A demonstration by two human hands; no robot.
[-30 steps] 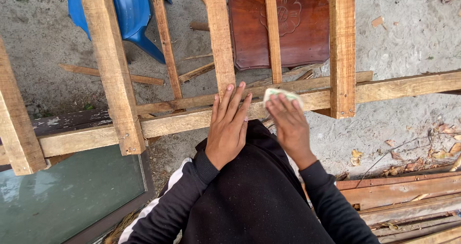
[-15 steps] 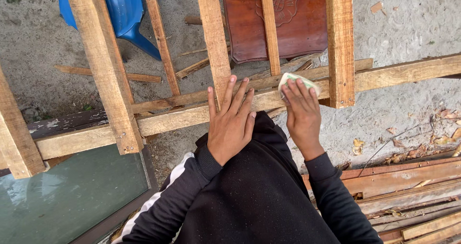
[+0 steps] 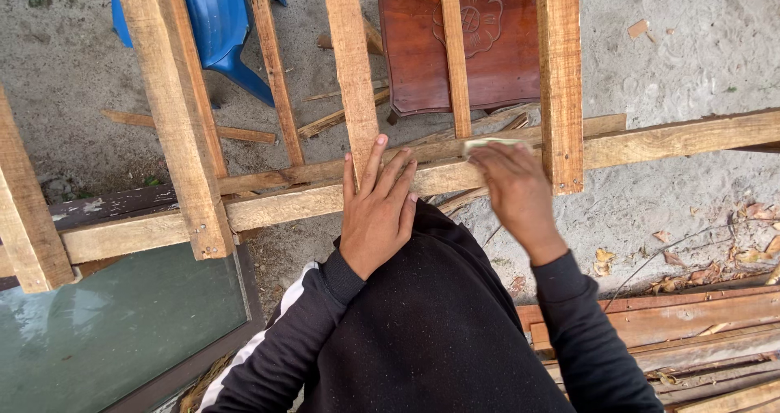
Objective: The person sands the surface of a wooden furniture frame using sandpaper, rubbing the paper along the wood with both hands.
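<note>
— Wood everywhere: what is the person working on?

— A frame of rough timber slats. The left hand (image 3: 376, 214) lies flat on the long horizontal rail (image 3: 666, 141), fingers (image 3: 390, 177) spread wide and holding nothing, beside an upright slat (image 3: 351, 64).

— And the other hand?

— The right hand (image 3: 513, 190) presses a small pale pad, apparently sandpaper (image 3: 487, 144), against the same rail, just left of a wider upright slat (image 3: 559, 80). Its fingers are curled down over the pad, which shows only as a thin strip past the fingertips.

— What lies beneath the frame?

— Sandy ground (image 3: 691, 47), with a dark red carved wooden panel (image 3: 496, 43) under the slats at top centre and a blue plastic chair (image 3: 219, 23) at upper left. A pane of greenish glass in a dark frame (image 3: 106, 332) sits at lower left, and reddish planks (image 3: 691, 320) are stacked at lower right, with dry leaves near them.

— Anything of the worker?

— Black sleeves, the left one with a white stripe, and dark trousers between the arms.
</note>
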